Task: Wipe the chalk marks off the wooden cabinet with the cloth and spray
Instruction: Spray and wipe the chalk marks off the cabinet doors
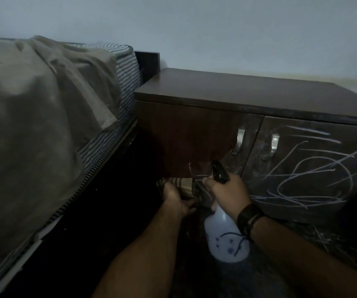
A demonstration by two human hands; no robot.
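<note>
With the left hand [174, 195] gripping the cloth [180, 186] low at the left door [186, 138] and the right hand [227, 190] clamped on the spray [227, 237], better aim at the remaining marks [197, 175] there, then wipe firmly

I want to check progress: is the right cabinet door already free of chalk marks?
No, the right cabinet door still carries many white chalk scribbles across its front.
</note>
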